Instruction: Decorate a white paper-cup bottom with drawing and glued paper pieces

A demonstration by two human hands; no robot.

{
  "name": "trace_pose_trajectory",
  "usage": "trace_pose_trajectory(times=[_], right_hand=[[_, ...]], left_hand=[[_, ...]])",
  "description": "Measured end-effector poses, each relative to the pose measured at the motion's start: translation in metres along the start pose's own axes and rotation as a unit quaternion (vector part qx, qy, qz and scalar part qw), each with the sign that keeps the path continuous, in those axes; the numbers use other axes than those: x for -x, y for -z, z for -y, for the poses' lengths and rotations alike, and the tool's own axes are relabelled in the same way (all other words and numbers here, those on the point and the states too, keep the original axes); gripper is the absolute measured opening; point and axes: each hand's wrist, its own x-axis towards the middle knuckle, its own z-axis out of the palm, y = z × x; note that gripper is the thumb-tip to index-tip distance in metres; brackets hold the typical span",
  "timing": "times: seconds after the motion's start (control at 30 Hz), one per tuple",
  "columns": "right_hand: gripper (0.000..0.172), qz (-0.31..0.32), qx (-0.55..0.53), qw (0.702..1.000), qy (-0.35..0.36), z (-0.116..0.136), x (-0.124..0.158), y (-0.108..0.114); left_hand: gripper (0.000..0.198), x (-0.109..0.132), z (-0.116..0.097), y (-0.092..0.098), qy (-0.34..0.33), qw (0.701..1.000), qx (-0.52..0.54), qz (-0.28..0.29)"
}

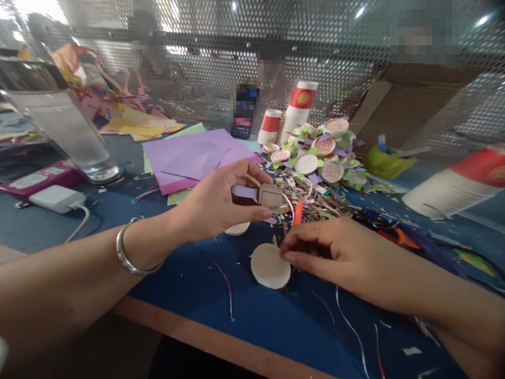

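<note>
My left hand is closed in a pinch on a small brown cardboard piece. A purple paper strip runs from that piece back into the palm. To the right, my right hand has thumb and fingers at the edge of a pale paper disc, which is low over the blue tabletop. Another pale disc lies partly hidden under my left hand. Just beyond my right fingertips is an orange object whose kind I cannot make out.
Paper scraps and a heap of discs with green and purple tabs lie ahead. Around them stand stacked paper cups, a phone, purple sheets, a water glass and a white charger. More cups lean right.
</note>
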Motion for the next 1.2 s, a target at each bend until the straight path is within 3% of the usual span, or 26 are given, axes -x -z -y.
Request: trace_pose_trajectory(times=[0.1,0.27,0.47,0.67,0.97,1.2], right_hand=[[0.014,0.016,-0.011,1.0,0.001,0.0,0.0,0.002],[0.012,-0.017,0.048,0.999,0.012,-0.002,-0.002,0.005],[0.012,0.025,0.051,0.998,0.0,0.005,0.002,0.004],[0.018,0.02,0.069,0.997,-0.003,0.007,0.001,0.004],[0.017,-0.047,0.224,0.973,0.025,-0.005,-0.001,0.005],[0.018,-0.009,0.196,0.98,0.015,-0.001,-0.002,0.002]], left_hand=[[0.04,0.0,-0.002,-0.001,0.004,1.0,0.01,0.003],[0.04,0.0,-0.003,-0.001,0.003,1.0,0.001,0.003],[0.04,0.001,-0.001,0.0,-0.002,1.0,0.002,0.012],[0.037,0.001,-0.001,-0.001,-0.017,1.0,-0.003,0.01],[0.038,0.001,-0.004,-0.001,-0.001,1.0,0.005,0.013],[0.038,0.001,-0.004,-0.002,0.005,1.0,0.025,0.014]])
